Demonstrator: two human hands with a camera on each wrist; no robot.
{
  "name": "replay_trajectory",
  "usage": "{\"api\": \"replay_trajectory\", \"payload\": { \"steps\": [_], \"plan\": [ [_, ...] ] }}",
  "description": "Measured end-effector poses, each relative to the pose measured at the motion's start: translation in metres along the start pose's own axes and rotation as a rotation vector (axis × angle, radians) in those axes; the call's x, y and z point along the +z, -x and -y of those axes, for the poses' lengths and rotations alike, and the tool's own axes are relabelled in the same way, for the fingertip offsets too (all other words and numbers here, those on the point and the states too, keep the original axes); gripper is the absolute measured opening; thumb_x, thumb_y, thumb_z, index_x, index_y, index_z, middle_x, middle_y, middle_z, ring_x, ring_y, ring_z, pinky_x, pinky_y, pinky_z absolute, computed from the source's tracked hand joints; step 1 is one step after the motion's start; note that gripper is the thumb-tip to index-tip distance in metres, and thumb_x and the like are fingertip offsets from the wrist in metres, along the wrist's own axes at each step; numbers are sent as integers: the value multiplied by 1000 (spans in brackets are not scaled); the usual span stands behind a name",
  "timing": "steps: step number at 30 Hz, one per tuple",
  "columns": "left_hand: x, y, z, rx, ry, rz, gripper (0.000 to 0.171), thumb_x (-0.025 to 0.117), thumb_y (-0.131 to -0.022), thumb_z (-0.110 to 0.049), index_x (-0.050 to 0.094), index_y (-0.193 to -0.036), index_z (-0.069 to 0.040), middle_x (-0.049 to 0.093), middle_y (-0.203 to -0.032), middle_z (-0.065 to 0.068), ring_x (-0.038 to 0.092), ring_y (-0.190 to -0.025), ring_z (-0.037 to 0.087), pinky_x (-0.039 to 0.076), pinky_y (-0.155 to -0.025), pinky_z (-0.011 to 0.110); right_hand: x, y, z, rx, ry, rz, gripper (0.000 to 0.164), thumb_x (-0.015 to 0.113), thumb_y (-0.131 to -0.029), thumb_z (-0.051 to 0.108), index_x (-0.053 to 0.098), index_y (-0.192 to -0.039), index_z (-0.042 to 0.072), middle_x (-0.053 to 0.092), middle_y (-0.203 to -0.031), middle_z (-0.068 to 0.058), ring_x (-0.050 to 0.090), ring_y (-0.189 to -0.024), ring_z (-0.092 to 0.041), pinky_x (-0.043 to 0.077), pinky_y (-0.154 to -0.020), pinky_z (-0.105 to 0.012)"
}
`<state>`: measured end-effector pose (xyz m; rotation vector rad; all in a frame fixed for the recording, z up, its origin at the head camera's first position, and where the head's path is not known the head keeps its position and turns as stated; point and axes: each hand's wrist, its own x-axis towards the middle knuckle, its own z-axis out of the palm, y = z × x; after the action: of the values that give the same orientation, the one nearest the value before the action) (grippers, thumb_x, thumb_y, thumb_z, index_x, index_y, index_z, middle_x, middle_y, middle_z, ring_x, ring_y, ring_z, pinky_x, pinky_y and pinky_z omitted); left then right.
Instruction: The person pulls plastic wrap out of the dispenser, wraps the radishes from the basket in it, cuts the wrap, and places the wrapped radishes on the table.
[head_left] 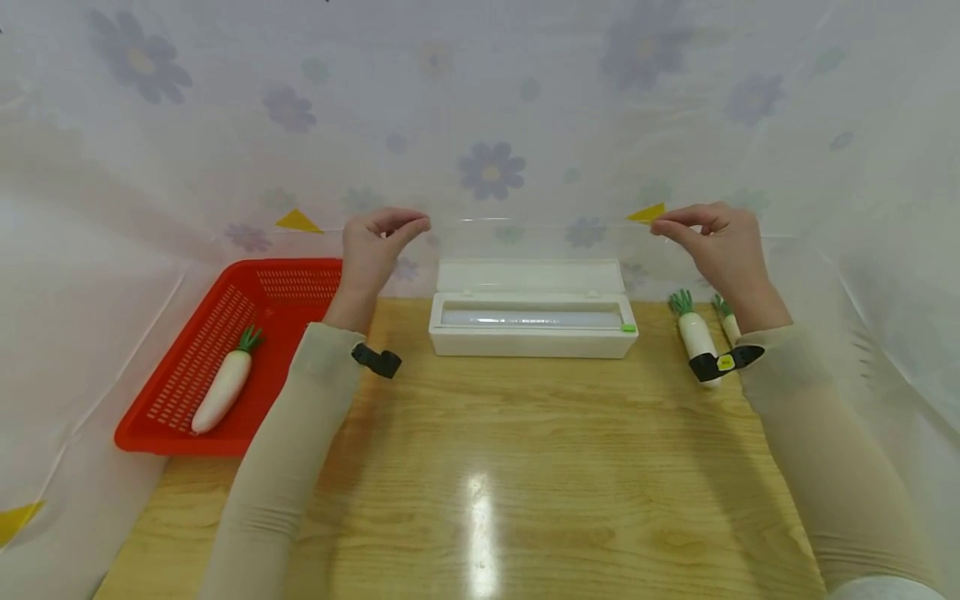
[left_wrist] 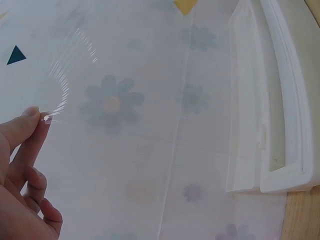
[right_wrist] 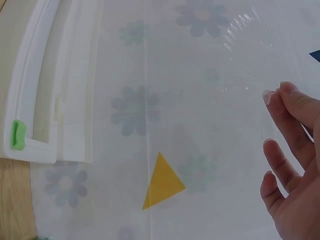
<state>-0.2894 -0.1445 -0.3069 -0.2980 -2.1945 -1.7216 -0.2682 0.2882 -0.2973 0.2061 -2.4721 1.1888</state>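
Note:
A sheet of clear cling film (left_wrist: 60,87) is stretched in the air between my two raised hands, seen mainly by its shiny creases. My left hand (head_left: 371,250) pinches one corner between thumb and forefinger. With the same pinch, my right hand (head_left: 716,242) holds the other side; creases in the film (right_wrist: 240,30) fan out near those fingertips. Below and between the hands stands a white cling film dispenser (head_left: 532,344), its lid (head_left: 528,275) raised at the back. Inside lies a roll of film (head_left: 532,319). A green slider (head_left: 628,328) sits at the dispenser's right end.
At the left, a red plastic basket (head_left: 288,287) contains a white radish (head_left: 222,390) with green tops. Another radish (head_left: 697,337) and a partly hidden smaller one (head_left: 731,327) lie at the table's right. Flower-patterned sheeting (head_left: 491,100) hangs behind the wooden table (head_left: 562,450).

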Motion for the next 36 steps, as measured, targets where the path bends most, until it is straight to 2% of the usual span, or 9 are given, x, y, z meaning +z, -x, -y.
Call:
{"api": "replay_trajectory", "payload": {
  "steps": [7,12,17,21,25,28,33,36],
  "plan": [
    [-5,10,-2,23,-25,20,25,79,-95,-26,81,-107,-4,77,-98,-2,58,-91,17,43,-76,28,-2,11,5,-50,-12,-14,27,74,-99,32,83,-104,7,65,-88,36,53,-91,-2,33,-75,-27],
    [-13,26,-5,24,-101,52,26,77,-97,-31,81,-108,-7,75,-99,0,55,-87,18,42,-73,28,-5,28,9,-31,-11,-5,25,75,-98,34,83,-106,11,65,-93,32,51,-90,-4,34,-77,-28],
    [-18,42,-6,52,-135,79,23,77,-97,-27,81,-107,-7,74,-97,6,54,-82,19,41,-71,28,-10,46,9,-64,-11,18,22,76,-98,26,82,-107,8,65,-96,30,50,-91,-5,34,-79,-28],
    [-20,61,-8,35,-143,91,21,79,-95,-26,82,-105,-7,74,-92,-1,49,-78,19,37,-66,28,-13,63,5,-100,-12,40,16,76,-97,16,81,-108,5,65,-97,26,50,-92,-4,35,-79,-24],
    [-24,84,-6,9,-152,145,19,80,-94,-23,82,-105,-8,73,-92,-7,51,-78,20,40,-66,27,-15,85,-2,-204,-10,46,12,78,-92,1,81,-103,3,65,-97,22,52,-89,-2,37,-78,-18],
    [-28,101,-3,3,-170,193,15,79,-95,-21,82,-103,-9,71,-92,-5,51,-79,20,41,-66,27,-16,102,-6,-284,10,62,18,80,-86,-6,82,-100,4,66,-98,19,53,-91,-1,39,-77,-17],
    [-36,126,0,15,-213,275,9,79,-94,-17,82,-101,-13,70,-92,-1,53,-83,18,44,-73,28,-16,128,-10,-330,40,119,31,82,-81,-11,83,-100,14,68,-99,15,55,-95,-1,40,-69,-19],
    [-38,139,6,8,-213,334,8,79,-94,-15,82,-101,-15,71,-94,-2,55,-85,17,46,-76,28,-15,141,-17,-397,36,172,40,83,-76,-14,82,-100,18,71,-96,12,56,-97,-2,42,-68,-18]
  ]
}}
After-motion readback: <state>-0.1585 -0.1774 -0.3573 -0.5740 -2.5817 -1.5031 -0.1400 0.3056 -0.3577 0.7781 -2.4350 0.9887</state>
